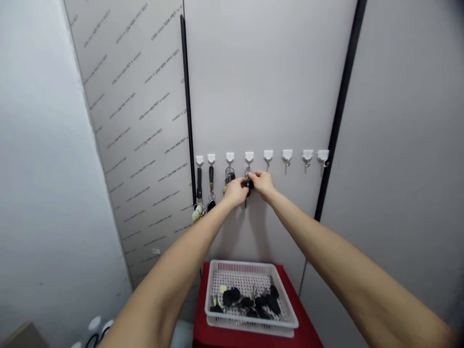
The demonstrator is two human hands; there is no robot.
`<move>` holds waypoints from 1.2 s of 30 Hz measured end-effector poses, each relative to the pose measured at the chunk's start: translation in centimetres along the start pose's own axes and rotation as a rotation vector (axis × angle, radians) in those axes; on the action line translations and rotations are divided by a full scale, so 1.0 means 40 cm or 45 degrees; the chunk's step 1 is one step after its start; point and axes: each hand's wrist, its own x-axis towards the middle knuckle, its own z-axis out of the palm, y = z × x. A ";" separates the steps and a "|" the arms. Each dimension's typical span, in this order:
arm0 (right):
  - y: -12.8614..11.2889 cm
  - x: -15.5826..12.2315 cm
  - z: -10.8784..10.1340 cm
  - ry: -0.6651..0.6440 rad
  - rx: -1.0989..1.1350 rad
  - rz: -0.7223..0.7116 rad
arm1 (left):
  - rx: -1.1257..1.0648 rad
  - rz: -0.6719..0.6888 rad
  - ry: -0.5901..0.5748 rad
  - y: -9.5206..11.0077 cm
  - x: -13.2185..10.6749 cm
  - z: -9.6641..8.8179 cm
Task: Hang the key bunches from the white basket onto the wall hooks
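Note:
Both my hands meet just under the fourth white wall hook from the left. A key with a black head is between them, its metal ring up at the hook. My left hand pinches the black head from the left side. From the right, my right hand pinches near the ring. Whether the ring is fully over the hook's prong I cannot tell. Close to my left hand, a bunch of keys hangs on the third hook, partly covered by my fingers.
Further left hang a black strap keychain with a green charm and another dark strap. Several bare hooks continue to the right. Below, a white plastic basket with several black-headed keys stands on a red surface.

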 end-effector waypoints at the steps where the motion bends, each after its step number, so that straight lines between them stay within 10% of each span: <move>1: 0.005 -0.002 -0.002 0.012 -0.036 -0.013 | 0.005 -0.006 0.001 -0.002 -0.008 0.000; 8: 0.101 -0.135 -0.056 0.061 -0.281 -0.206 | -0.079 -0.073 -0.104 -0.109 -0.177 0.054; 17: 0.363 -0.466 -0.114 -1.131 -0.711 -0.047 | 0.116 -0.330 -0.671 -0.293 -0.464 0.177; 25: 0.379 -0.501 -0.099 -1.247 -1.171 -0.246 | 0.487 -0.209 -0.782 -0.302 -0.492 0.201; 36: 0.377 -0.494 -0.076 -1.202 -0.948 -0.146 | 0.517 -0.177 -0.559 -0.318 -0.491 0.209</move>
